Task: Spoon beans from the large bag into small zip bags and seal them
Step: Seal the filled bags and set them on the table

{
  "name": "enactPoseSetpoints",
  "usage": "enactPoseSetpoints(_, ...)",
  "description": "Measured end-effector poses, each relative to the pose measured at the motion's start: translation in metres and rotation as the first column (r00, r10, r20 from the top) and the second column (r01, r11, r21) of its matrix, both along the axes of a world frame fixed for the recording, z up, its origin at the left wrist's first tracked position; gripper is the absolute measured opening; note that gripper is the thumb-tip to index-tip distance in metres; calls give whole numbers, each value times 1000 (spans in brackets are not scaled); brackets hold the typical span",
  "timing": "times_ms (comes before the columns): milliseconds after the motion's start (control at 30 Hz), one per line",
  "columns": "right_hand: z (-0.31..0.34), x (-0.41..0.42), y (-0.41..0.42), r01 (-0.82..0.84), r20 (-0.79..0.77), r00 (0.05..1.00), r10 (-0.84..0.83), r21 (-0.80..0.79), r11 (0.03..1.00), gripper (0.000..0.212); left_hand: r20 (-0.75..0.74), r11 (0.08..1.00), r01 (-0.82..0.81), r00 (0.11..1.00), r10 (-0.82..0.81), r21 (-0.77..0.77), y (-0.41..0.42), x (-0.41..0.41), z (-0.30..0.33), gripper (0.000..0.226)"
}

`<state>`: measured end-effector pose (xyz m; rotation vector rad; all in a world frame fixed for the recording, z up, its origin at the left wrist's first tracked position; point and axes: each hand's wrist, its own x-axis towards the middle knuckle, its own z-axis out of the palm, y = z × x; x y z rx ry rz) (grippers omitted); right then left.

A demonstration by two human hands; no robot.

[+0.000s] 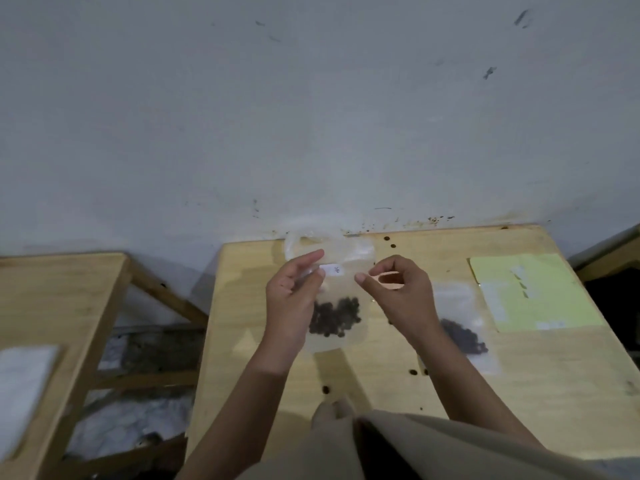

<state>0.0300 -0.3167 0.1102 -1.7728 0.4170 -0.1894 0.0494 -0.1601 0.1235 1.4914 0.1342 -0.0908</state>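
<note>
zip bag (334,306) w/ dark beans (334,317) in its bottom hangs upright above the desk (381,393), between both hands. left hand (294,296) grip pinches the top left edge; right hand (398,289) grip pinches the top right. next: keep the strip taut & level, press lips together, run along till shut. filled bag (460,327) lies just right.

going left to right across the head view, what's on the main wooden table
left hand → held zip bag of beans → right hand → second zip bag of beans lying flat → yellow-green sheet
</note>
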Motion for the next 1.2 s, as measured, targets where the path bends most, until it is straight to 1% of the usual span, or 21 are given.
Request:
enactPoseSetpoints(67,-6,3,22,-92,-2,996,93,23,995,20,-50,997,-40,998,36,-65,25,11,-2,25)
enactPoseSetpoints(133,-13,8,43,-192,-3,981,193,67,979,22,-81,994,-57,995,50,-90,49,24,-8,25)
enactPoseSetpoints(200,-21,15,64,-212,-20,977,214,69,975,24,-90,995,-55,995,47,-81,72,37,-19,28)
enactPoseSetpoints(233,-25,19,74,-200,-25,979,202,70,977,25,-87,997,-49,995,44,-58,82,43,-25,30)
enactPoseSetpoints(267,-28,26,85,-181,-28,983,183,74,981,25,-77,999,-38,996,38,0,93,48,-33,32)
enactPoseSetpoints(333,-38,39,102,-135,-51,989,140,92,987,26,-74,986,18,997,-6,169,111,56,-47,33)
enactPoseSetpoints(367,-44,45,107,-122,-72,989,129,95,988,26,-92,968,50,995,-28,246,116,56,-54,34)
enactPoseSetpoints(433,-59,60,121,-123,-135,982,134,86,989,27,-154,923,99,987,-44,373,129,58,-70,45)
enactPoseSetpoints(500,-75,73,135,-133,-192,971,141,50,990,26,-183,863,136,982,-51,486,138,62,-86,55)
enactPoseSetpoints(567,-90,83,146,-146,-239,961,140,-7,989,24,-214,802,180,975,-66,570,144,68,-98,57)
enactPoseSetpoints(733,-116,108,163,-155,-330,937,116,-94,984,24,-255,695,275,957,-135,665,154,98,-119,56)
enactPoseSetpoints(800,-124,117,167,-189,-352,928,120,-171,967,24,-265,654,308,950,-168,691,157,112,-130,55)
enactPoseSetpoints(867,-130,126,169,-225,-358,924,132,-233,946,23,-266,582,333,943,-201,742,159,123,-140,53)
enactPoseSetpoints(900,-133,130,170,-252,-364,919,149,-252,934,23,-256,542,332,943,-213,772,160,127,-144,52)
enactPoseSetpoints(967,-137,136,172,-308,-396,901,177,-297,904,23,-239,497,317,947,-216,808,161,133,-148,51)
enactPoseSetpoints(1033,-140,140,173,-311,-405,900,158,-346,885,22,-233,483,309,949,-210,820,162,137,-150,51)
enactPoseSetpoints(1100,-139,140,174,-303,-402,903,151,-347,887,23,-238,486,310,949,-205,817,162,137,-150,51)
enactPoseSetpoints(1200,-135,134,171,-310,-388,905,176,-316,896,30,-236,542,285,958,-160,791,159,128,-144,52)
